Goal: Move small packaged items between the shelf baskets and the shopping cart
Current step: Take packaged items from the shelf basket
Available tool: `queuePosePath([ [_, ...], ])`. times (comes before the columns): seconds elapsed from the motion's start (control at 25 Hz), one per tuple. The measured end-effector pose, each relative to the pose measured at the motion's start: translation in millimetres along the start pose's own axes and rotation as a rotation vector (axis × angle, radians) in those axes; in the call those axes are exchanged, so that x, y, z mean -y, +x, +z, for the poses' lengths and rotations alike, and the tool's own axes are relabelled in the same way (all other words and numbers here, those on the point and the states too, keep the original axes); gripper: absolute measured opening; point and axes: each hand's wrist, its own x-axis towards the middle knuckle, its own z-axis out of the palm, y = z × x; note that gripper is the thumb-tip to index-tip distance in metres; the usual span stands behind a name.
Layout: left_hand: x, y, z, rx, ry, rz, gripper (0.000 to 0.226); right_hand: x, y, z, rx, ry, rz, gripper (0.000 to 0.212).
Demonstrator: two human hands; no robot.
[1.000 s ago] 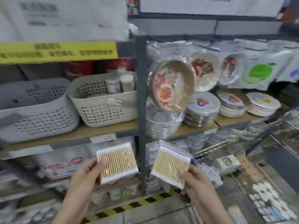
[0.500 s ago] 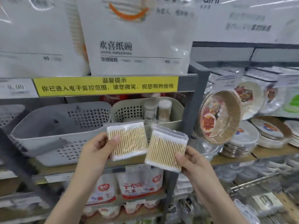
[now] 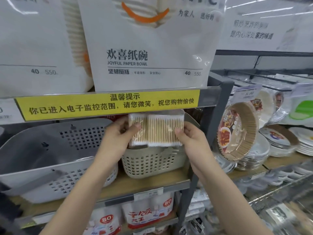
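Right now both swab packs sit side by side just above the beige basket (image 3: 152,162); left hand (image 3: 116,138) pinches left pack (image 3: 138,131), right hand (image 3: 191,139) pinches right pack (image 3: 165,130). Prob light, slippery film w/ stiff sticks, so hold by edges

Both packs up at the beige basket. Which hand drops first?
Right, probably. Its swab pack sits squarely over the beige basket, in front of the left hand's pack. The left hand is nearer the grey basket.
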Motion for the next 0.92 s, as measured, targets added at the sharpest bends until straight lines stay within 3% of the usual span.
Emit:
queuePosePath([
  [0.12, 5, 20, 11, 0.017, 0.092, 0.008, 0.025, 0, 28, 10, -0.048, -0.082, -0.007, 0.025],
  [0.28, 10, 43, 33, 0.135, 0.151, 0.016, 0.031, -3, 52, 12, -0.070, -0.170, 0.037, 0.021],
  [0.48, 16, 54, 52, 0.293, 0.040, -0.208, 0.059, -6, 72, 10, -0.107, -0.345, 0.076, 0.019],
  [0.68, 28, 66, 55, 0.386, 0.082, -0.253, 0.077, -13, 82, 3, -0.027, -0.423, 0.112, 0.035],
  [0.84, 34, 77, 48, 0.460, 0.182, -0.254, 0.071, -14, 89, -5, 0.014, -0.473, 0.136, 0.050],
  [0.92, 37, 81, 48, 0.495, 0.175, -0.269, 0.054, -12, 90, -7, 0.044, -0.562, 0.155, 0.058],
])
